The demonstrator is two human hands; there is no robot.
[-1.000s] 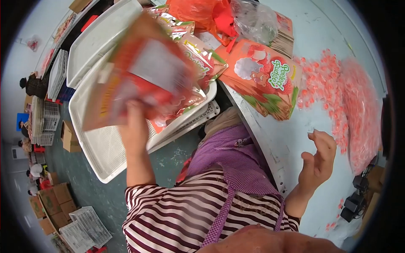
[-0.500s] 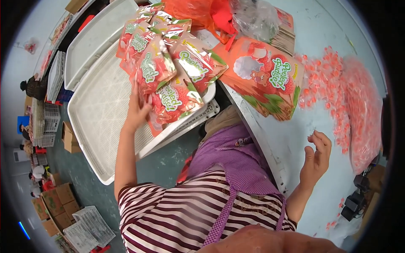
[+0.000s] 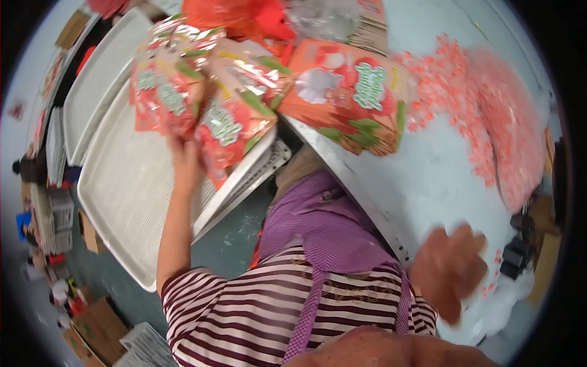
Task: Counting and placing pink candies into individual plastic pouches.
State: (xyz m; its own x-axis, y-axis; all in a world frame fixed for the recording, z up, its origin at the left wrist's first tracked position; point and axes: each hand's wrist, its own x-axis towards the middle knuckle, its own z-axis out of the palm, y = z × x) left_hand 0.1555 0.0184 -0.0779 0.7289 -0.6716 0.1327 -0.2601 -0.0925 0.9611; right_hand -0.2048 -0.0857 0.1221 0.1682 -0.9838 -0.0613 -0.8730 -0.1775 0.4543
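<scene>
Counted: one left hand (image 3: 186,164), one right hand (image 3: 449,266), one purple apron (image 3: 342,223), lower centre; pouches (image 3: 221,127), upper half, and pink pieces (image 3: 451,76), right, uncountable.

White-and-green lettering (image 3: 370,87) marks the glossy pouches (image 3: 247,119) and the flat pouch stack (image 3: 336,105) beside them.

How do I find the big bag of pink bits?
Start with the pale blue table on the right. Look toward its right side, past the scattered loose pink bits. The big bag there is long and bulging, with its bits inside see-through plastic instead of lying loose.
</scene>
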